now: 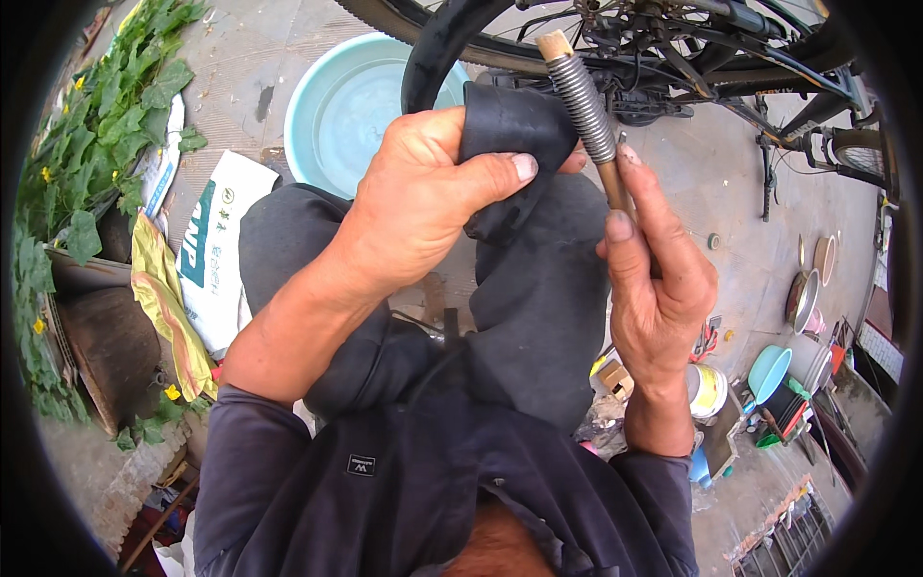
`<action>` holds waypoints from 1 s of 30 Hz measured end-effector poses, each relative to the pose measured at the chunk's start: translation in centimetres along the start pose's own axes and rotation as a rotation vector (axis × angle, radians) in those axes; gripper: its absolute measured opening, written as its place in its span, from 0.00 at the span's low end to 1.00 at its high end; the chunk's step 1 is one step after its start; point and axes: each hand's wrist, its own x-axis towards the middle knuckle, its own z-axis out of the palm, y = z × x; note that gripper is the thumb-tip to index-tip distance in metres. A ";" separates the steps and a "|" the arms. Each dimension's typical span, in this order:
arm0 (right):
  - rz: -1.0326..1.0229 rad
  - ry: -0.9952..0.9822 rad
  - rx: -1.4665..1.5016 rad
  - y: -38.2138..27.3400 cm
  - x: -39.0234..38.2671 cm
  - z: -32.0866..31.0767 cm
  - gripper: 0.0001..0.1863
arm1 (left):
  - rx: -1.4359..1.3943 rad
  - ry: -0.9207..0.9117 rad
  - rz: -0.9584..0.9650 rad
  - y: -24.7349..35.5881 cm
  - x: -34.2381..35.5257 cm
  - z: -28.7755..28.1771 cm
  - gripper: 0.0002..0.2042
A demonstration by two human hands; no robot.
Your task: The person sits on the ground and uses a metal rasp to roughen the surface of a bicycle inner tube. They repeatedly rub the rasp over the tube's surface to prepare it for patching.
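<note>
My left hand is closed on a folded stretch of black rubber inner tube, thumb pressed on its near side. A black tube loop curves up behind it, over the basin. In my right hand is a wooden stick with a metal spring coiled round its upper part, gripped by the bare wood below the coil between thumb and fingers. It leans up and to the left, its coil close beside the tube. From this view I cannot tell whether they touch. The fingertips of my left hand are mostly hidden behind the rubber.
Beyond my knees stands a light-blue basin of water. A bicycle fills the far right. White and yellow sacks lie at the left by leafy plants. A white bucket and a small teal basin stand right.
</note>
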 end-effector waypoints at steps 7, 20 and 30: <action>-0.282 -0.051 -0.269 -0.3 0.9 1.0 0.29 | -0.105 0.062 0.036 -0.1 0.1 0.8 0.09; -0.255 -0.110 -0.372 -0.3 -0.1 -0.8 0.25 | -0.082 -0.037 -0.016 -0.4 0.3 0.0 0.12; -0.241 -0.122 -0.359 -0.6 0.3 -0.7 0.25 | -0.028 -0.014 -0.024 -0.7 0.4 0.5 0.12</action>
